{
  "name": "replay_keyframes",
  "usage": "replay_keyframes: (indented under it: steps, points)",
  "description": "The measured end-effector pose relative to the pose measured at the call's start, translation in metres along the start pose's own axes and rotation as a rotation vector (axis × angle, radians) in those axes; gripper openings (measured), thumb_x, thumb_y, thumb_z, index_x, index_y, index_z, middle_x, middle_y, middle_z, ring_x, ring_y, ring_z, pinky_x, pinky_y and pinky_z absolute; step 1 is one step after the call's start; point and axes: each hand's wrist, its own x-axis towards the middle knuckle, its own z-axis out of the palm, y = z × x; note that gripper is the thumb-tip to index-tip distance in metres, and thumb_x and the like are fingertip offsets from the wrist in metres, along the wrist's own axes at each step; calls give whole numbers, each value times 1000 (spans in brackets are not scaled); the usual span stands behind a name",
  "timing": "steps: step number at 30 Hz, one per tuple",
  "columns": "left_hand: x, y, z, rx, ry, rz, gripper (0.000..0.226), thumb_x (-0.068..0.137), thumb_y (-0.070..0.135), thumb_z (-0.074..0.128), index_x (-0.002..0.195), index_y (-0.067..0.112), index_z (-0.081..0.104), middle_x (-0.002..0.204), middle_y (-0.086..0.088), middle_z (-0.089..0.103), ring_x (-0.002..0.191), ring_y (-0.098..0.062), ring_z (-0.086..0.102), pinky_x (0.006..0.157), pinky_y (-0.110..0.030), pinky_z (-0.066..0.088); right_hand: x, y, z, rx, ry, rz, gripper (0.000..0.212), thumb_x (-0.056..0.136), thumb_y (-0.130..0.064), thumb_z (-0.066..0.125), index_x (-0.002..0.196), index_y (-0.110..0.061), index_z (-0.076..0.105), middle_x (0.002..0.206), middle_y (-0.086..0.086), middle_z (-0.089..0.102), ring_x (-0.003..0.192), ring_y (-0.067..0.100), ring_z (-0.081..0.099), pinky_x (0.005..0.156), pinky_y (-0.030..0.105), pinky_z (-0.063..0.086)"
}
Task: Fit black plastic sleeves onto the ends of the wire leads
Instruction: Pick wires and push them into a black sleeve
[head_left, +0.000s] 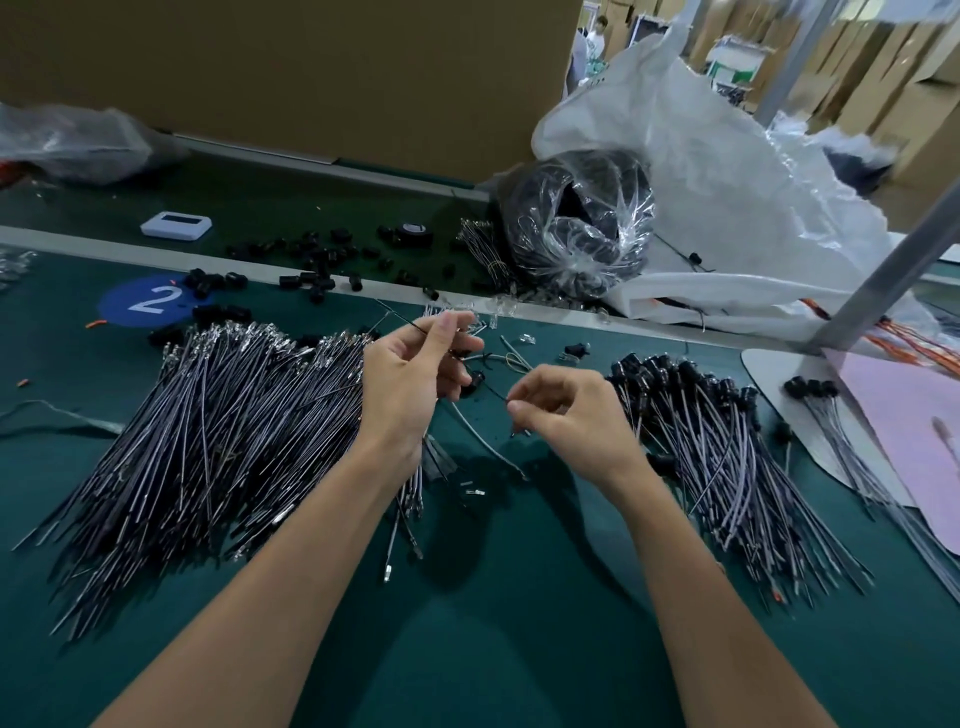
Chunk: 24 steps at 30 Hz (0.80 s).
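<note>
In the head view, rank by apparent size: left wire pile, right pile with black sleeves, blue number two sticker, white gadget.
Largest first: left wire pile; right sleeved pile; blue sticker; white gadget, though it lies farther off.

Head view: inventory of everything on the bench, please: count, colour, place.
bare leads: big pile, grey-black, left of hands
sleeved leads: big pile, grey, black ends, right of hands
loose sleeves: many, black, far strip
number disc: one, blue, far left
small device: one, white, far left
clear bag: one, dark contents, far centre
sack: one, white, far right
sheet: one, pink, right edge
held lead: one, dark, between hands
left hand: pinches held lead
right hand: pinches held lead
</note>
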Motion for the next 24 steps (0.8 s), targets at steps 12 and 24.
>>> replay_keyframes:
  steps: [12,24]
  points:
    - [-2,7,5,40,-316,-12,31,83,25,65,110,12,68,98,-5,76,49,-9,59,45,-18,45,0,-3,-3,544,-183,44,9,87,-8,67,82,-12,73,64,2,68,54,6,52,52,14,39]
    - [13,40,-61,1427,26,-15,26,81,21,78,106,24,73,102,0,73,94,-22,65,84,-34,53,1,6,-3,576,173,188,9,92,-10,63,84,-10,68,58,-3,64,47,1,49,47,11,37]
